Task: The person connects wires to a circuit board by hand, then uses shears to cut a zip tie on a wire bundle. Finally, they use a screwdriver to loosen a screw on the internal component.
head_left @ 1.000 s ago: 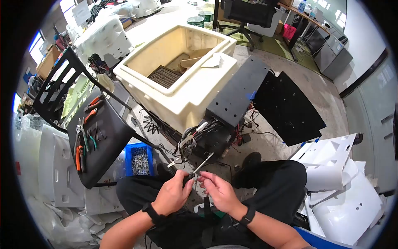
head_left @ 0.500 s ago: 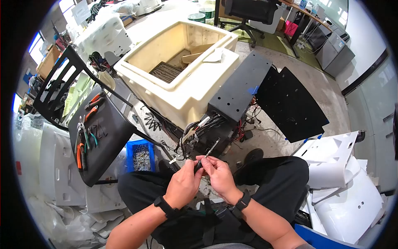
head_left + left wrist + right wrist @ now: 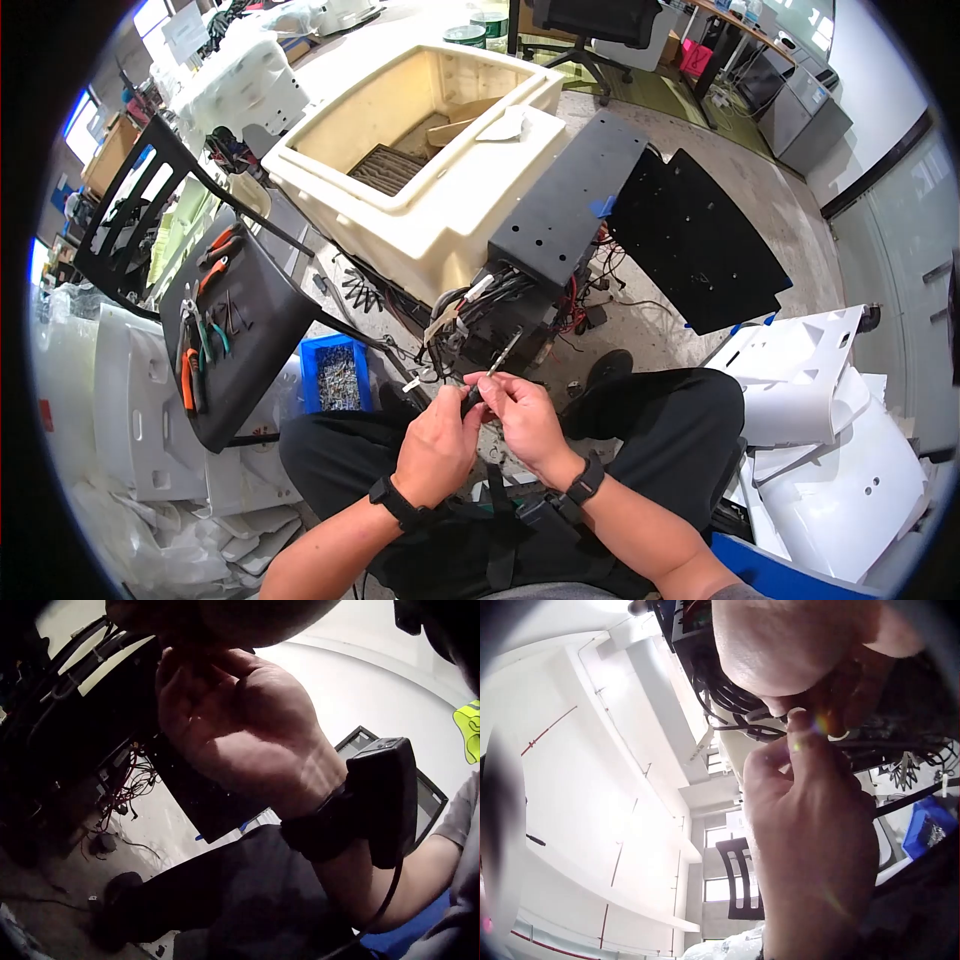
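Both hands meet over the person's lap at a screwdriver (image 3: 508,352) with a dark handle and a slim metal shaft. Its shaft slants up and away, the tip overlapping the dark machine base (image 3: 500,330) in the head view. The left hand (image 3: 437,447) grips the handle. Fingers and thumb of the right hand (image 3: 527,420) pinch the shaft near the handle. In the left wrist view, the right hand (image 3: 247,727) shows its palm side. The left hand (image 3: 814,825) appears in the right wrist view, its fingertips against the right hand's; the screwdriver is hidden there.
A cream plastic tub (image 3: 420,245) and a dark metal box (image 3: 570,205) with loose wiring (image 3: 470,300) stand ahead. Pliers (image 3: 190,375) lie on a black chair (image 3: 255,330) at left, beside a blue bin (image 3: 312,375) of screws. White panels (image 3: 830,470) lean at right.
The right hand has moved up from beside the left hand and now pinches the screwdriver's shaft. Both hands sit slightly higher; the left keeps its grip on the handle.
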Demonstrator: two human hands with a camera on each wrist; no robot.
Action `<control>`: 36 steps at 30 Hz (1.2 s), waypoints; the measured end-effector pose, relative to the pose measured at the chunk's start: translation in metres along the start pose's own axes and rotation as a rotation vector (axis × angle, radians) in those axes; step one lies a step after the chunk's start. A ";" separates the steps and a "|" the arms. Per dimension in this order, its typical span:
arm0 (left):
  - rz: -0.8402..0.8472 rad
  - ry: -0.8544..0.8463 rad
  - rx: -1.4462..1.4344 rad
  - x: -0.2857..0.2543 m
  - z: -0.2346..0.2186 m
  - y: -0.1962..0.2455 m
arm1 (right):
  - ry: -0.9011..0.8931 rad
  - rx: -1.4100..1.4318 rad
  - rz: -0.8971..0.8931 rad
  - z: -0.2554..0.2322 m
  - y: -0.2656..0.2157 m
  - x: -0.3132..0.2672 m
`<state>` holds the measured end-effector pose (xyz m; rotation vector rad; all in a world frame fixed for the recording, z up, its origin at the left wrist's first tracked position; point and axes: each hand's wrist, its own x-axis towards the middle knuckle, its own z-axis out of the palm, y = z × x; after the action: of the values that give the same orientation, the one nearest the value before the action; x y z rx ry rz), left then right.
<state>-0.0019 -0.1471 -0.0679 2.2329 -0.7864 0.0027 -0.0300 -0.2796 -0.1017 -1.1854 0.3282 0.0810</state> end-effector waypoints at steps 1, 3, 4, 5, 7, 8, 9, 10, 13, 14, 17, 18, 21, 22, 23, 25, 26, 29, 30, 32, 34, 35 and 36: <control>0.001 -0.001 0.000 0.000 0.000 0.000 | -0.014 0.009 0.004 0.001 -0.001 -0.001; -0.013 -0.010 0.005 -0.002 0.001 -0.002 | -0.016 0.023 0.012 0.003 -0.005 -0.001; -0.015 -0.010 0.005 -0.002 0.001 -0.002 | -0.019 0.036 0.020 0.004 -0.007 -0.001; -0.005 -0.011 0.008 -0.002 0.000 -0.002 | -0.020 0.036 0.022 0.003 -0.006 -0.001; 0.004 -0.013 0.011 -0.001 0.001 -0.002 | -0.024 0.032 0.034 0.002 -0.005 0.000; 0.012 0.012 0.004 0.000 0.002 -0.001 | -0.026 0.032 0.036 0.002 -0.004 0.000; 0.022 0.039 -0.004 0.001 0.003 -0.001 | -0.022 0.071 0.048 0.003 -0.004 0.000; 0.022 0.040 -0.003 0.002 0.002 -0.001 | -0.018 0.109 0.060 0.003 -0.004 0.001; 0.039 0.021 0.063 0.003 0.000 -0.001 | -0.041 0.115 0.115 0.002 -0.010 0.001; 0.070 0.021 0.107 0.004 0.000 -0.001 | -0.040 0.114 0.116 0.001 -0.009 0.003; 0.141 0.026 0.206 0.005 0.001 -0.005 | -0.059 0.117 0.107 -0.002 -0.006 0.007; 0.183 0.034 0.261 0.005 0.002 -0.006 | -0.055 0.140 0.100 -0.002 -0.007 0.007; 0.198 0.009 0.312 0.004 0.002 -0.004 | -0.062 0.147 0.099 -0.006 -0.008 0.008; 0.198 0.007 0.312 0.005 0.003 -0.004 | -0.073 0.132 0.103 -0.008 -0.008 0.008; 0.230 -0.004 0.360 0.005 0.002 -0.004 | -0.072 0.132 0.103 -0.010 -0.008 0.008; 0.265 -0.017 0.409 0.006 0.002 -0.006 | -0.069 0.137 0.112 -0.012 -0.008 0.009; 0.268 -0.005 0.417 0.006 0.003 -0.007 | -0.065 0.140 0.111 -0.012 -0.008 0.010; 0.250 0.001 0.425 0.006 0.002 -0.005 | -0.060 0.103 0.106 -0.010 -0.006 0.012; 0.229 -0.003 0.425 0.007 0.001 -0.004 | -0.055 0.150 0.105 -0.009 -0.005 0.013; 0.199 -0.009 0.423 0.004 0.005 -0.010 | -0.047 0.197 0.107 -0.008 -0.002 0.015; 0.167 -0.013 0.421 0.004 0.007 -0.010 | -0.060 0.262 0.095 -0.009 0.001 0.018; 0.158 0.011 0.417 0.004 0.006 -0.007 | -0.058 0.262 0.099 -0.008 0.001 0.018; 0.149 0.035 0.413 0.004 0.005 -0.003 | -0.072 0.289 0.087 -0.007 -0.001 0.018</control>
<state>0.0021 -0.1506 -0.0727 2.5420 -1.0032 0.3000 -0.0145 -0.2885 -0.1086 -0.8800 0.3166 0.1467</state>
